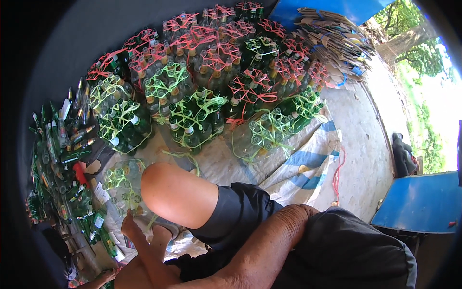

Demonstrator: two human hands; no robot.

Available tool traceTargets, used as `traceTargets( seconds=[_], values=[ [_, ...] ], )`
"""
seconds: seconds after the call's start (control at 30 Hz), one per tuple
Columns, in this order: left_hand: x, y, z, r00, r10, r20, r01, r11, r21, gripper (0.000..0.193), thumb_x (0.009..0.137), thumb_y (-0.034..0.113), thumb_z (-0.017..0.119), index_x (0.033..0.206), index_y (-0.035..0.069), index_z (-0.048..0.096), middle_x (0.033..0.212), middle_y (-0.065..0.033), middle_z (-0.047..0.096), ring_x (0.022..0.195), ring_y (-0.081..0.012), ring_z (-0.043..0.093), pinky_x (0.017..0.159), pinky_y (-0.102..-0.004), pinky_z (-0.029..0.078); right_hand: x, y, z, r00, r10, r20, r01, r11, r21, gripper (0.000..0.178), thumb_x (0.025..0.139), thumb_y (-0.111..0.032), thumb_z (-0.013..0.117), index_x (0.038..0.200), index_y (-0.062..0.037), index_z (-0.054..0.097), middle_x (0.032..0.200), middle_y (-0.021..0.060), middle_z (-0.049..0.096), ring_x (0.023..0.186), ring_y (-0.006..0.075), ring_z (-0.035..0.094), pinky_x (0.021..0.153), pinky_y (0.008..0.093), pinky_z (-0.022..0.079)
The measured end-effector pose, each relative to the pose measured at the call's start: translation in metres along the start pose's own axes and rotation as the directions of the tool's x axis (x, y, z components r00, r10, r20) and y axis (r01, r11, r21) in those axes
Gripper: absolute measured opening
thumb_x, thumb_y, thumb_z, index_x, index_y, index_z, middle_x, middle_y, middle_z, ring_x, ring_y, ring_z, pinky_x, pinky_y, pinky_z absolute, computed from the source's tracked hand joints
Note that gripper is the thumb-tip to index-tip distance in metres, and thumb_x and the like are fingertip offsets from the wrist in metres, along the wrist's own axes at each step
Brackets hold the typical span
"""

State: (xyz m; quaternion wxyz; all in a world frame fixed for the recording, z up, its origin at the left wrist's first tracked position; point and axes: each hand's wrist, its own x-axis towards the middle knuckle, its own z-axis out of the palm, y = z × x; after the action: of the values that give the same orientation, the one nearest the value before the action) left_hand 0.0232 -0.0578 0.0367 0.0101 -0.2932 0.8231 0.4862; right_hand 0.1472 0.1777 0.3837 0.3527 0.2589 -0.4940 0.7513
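Observation:
Beside my bare left knee (178, 192), my left hand (129, 225) reaches to a small group of clear glass bottles (127, 185). Its fingers are closed at the bottle mouths, and what they hold is too small to make out. Green plastic string (115, 177) is laced around the necks of this group. My right arm (269, 236) lies across my lap over dark cloth; its hand is hidden. At the lower left edge some fingers (103, 279) show, and whose they are I cannot tell.
Bottle bundles tied with green string (195, 113) and red string (192, 36) stand close together ahead. Loose bottles (62, 159) are piled along the left. Flattened cardboard (332, 43) is stacked at the back right. A striped woven sheet (301, 161) covers part of the floor. Blue panels (418, 200) edge the opening.

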Motion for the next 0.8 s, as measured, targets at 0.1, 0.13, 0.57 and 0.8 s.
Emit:
traceTargets(
  seconds=[0.1, 0.13, 0.57, 0.8],
  values=[
    [0.006, -0.005, -0.004, 1.000, -0.005, 0.014, 0.005, 1.000, 0.004, 0.031, 0.088, 0.030, 0.073, 0.086, -0.001, 0.075, 0.061, -0.0022, 0.059, 0.045, -0.0112, 0.041, 0.041, -0.0303, 0.030, -0.004, -0.002, -0.015, 0.987, -0.030, 0.160, 0.029, 1.000, 0.009, 0.028, 0.099, -0.024, 0.052, 0.101, 0.0018, 0.062, 0.084, 0.0149, 0.063, 0.077, 0.0306, 0.066, 0.066, 0.0409, 0.054],
    [0.007, -0.005, -0.004, 1.000, -0.007, 0.017, 0.007, 1.000, -0.001, 0.031, 0.088, 0.030, 0.074, 0.086, -0.001, 0.075, 0.061, -0.0022, 0.059, 0.045, -0.0112, 0.041, 0.041, -0.0303, 0.030, -0.004, -0.004, -0.017, 0.979, -0.031, 0.202, 0.030, 1.000, 0.007, 0.028, 0.100, -0.024, 0.051, 0.101, 0.0017, 0.062, 0.084, 0.0147, 0.062, 0.078, 0.0307, 0.066, 0.067, 0.0411, 0.054],
    [0.002, -0.014, -0.007, 0.999, 0.008, 0.044, -0.004, 0.996, -0.094, 0.029, 0.086, 0.026, 0.076, 0.084, -0.003, 0.074, 0.064, -0.0019, 0.061, 0.050, -0.0110, 0.045, 0.046, -0.0295, 0.035, -0.011, 0.023, -0.080, 0.904, -0.022, 0.427, 0.201, 0.904, -0.378, 0.024, 0.091, -0.006, 0.063, 0.112, 0.0060, 0.064, 0.087, 0.0094, 0.059, 0.064, 0.0219, 0.062, 0.052, 0.0308, 0.050],
    [-0.006, -0.017, 0.003, 0.995, 0.024, 0.100, -0.004, 0.981, -0.193, 0.028, 0.085, 0.024, 0.077, 0.084, -0.004, 0.074, 0.066, -0.0017, 0.063, 0.052, -0.0109, 0.047, 0.049, -0.0291, 0.037, -0.042, 0.074, -0.099, 0.870, 0.243, 0.428, 0.070, 0.799, -0.597, 0.046, 0.082, -0.018, 0.075, 0.122, 0.0011, 0.061, 0.089, 0.0060, 0.058, 0.065, 0.0200, 0.061, 0.054, 0.0322, 0.048]
  ],
)
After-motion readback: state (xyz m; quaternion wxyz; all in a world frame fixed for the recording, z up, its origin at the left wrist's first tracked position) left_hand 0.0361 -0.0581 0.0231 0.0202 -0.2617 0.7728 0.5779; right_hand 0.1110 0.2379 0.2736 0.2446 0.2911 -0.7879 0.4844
